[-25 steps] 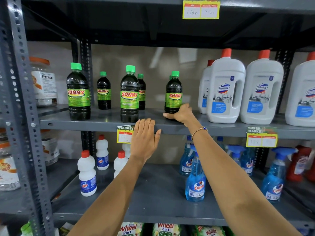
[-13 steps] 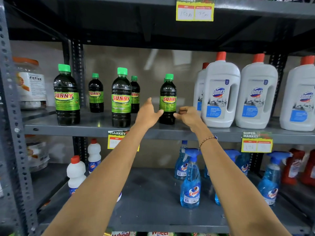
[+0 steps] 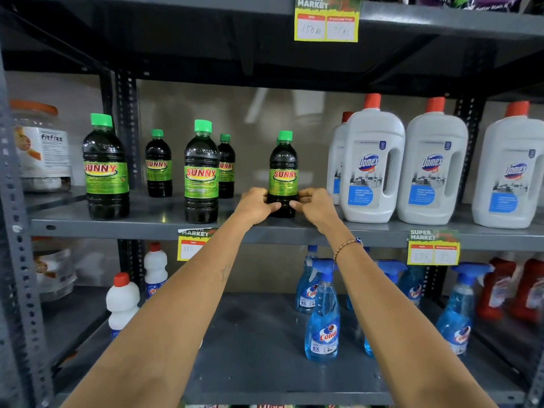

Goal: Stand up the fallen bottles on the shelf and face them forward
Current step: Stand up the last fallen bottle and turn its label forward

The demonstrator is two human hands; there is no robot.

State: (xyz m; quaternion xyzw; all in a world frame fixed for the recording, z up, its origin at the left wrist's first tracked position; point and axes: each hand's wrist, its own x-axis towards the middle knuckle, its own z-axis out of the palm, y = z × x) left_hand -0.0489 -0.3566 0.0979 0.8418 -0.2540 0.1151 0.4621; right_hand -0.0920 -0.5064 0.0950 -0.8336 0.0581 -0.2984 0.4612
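1. The left hand (image 3: 255,206) and right hand (image 3: 316,207) each wrap their fingers (image 3: 275,205) around the base of one dark Sunny bottle (image 3: 283,175), grasping it from both sides.
2. That bottle stands upright on the middle shelf (image 3: 153,223), label facing forward.
3. Four more Sunny bottles (image 3: 201,172) stand upright to its left; white Domex jugs (image 3: 372,163) stand just right.

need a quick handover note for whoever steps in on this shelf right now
Left hand and right hand: both gripping the base of one upright Sunny bottle on the middle shelf, label forward.
Other Sunny bottles: all upright, labels forward; one more stands hidden behind the held one.
Done: none seen lying down.
Left: let go, check the hidden one.
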